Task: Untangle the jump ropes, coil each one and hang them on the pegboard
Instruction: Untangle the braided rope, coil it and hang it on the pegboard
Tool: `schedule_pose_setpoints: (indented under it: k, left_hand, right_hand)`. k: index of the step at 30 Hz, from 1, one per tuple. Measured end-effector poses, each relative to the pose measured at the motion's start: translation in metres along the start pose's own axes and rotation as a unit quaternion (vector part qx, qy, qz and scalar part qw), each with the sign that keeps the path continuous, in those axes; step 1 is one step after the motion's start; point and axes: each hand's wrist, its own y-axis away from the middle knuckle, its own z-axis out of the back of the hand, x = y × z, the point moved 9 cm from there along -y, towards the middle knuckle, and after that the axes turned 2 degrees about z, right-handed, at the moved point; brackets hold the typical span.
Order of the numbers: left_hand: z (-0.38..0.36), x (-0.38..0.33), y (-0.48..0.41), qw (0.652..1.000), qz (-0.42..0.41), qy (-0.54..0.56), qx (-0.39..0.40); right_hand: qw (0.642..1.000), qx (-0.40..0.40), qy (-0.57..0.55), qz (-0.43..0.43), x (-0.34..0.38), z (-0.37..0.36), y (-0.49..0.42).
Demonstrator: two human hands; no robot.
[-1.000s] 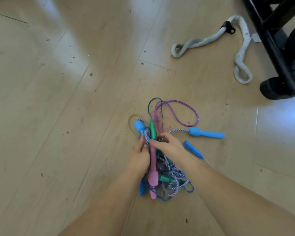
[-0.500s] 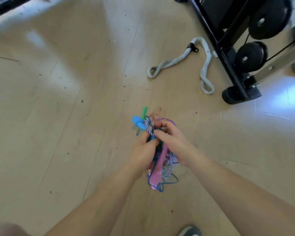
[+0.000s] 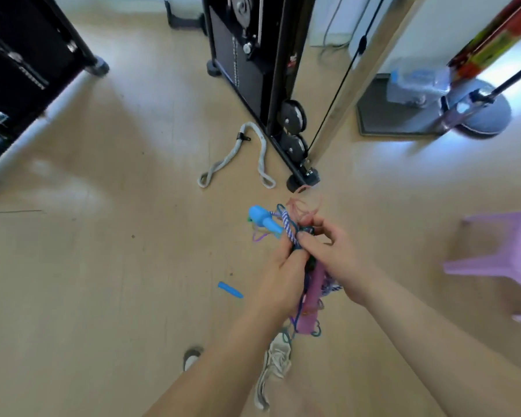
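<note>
Seen from the head camera, the surface is a pale wood-look plank floor, scuffed with small dark specks and glossy where light falls on it. A black steel cable machine with pulleys stands upright at the far middle, and a second black frame is cut off at the left edge. A thick grey-white rope with a black clip lies looped on the floor just beside the machine's foot. At the far right are a dark floor mat and a round grey stand base; a lilac plastic stool is cropped by the right edge and blurred.

The tangled bundle of coloured jump ropes is held in the air above the floor, between both hands. The left hand grips it with fingers curled round the cords; the right hand has its fingers bent in, thumb and forefinger pinching at the blue-and-white braided cord. A light blue plastic handle sticks out at the top left of the bundle and a pink handle hangs below the hands. A loose blue handle lies on the floor, left of the left wrist.

The hands hide the middle of the tangle, so how the cords cross there cannot be told. The pale shoe below is partly covered by the left forearm, and motion blur softens the thin pink loops at the top
</note>
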Motion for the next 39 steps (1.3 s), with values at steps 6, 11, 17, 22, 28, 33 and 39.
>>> schedule_pose_setpoints:
  k: [6,11,17,22,28,33,39]
  left_hand:
    - [-0.094,-0.063,0.035,0.995,-0.053,-0.059,0.057]
    - [-0.196,-0.095,0.049,0.985,-0.061,-0.122,0.108]
    - [-0.335,-0.135,0.044,0.974,-0.071,-0.171,0.129]
    - [-0.427,-0.175,0.034,0.966,-0.1,-0.218,0.1]
    - [-0.503,-0.236,-0.026,0.95,-0.161,-0.256,0.074]
    - [-0.548,-0.292,-0.089,0.949,-0.183,-0.245,0.069]
    - [-0.593,-0.341,-0.154,0.951,-0.17,-0.247,0.072]
  right_hand:
    - [0.997,-0.068,-0.016,0.017,0.056,0.09,0.062]
    - [0.992,-0.106,-0.052,0.037,0.079,0.187,0.098]
    - [0.99,-0.113,-0.046,0.065,0.098,0.334,0.107]
    - [0.987,-0.126,0.02,0.101,0.127,0.433,0.108]
    - [0.979,-0.144,0.019,0.144,0.182,0.523,0.063]
    - [0.971,-0.173,0.018,0.162,0.227,0.58,0.006]
    - [0.975,-0.165,-0.001,0.147,0.253,0.636,-0.067]
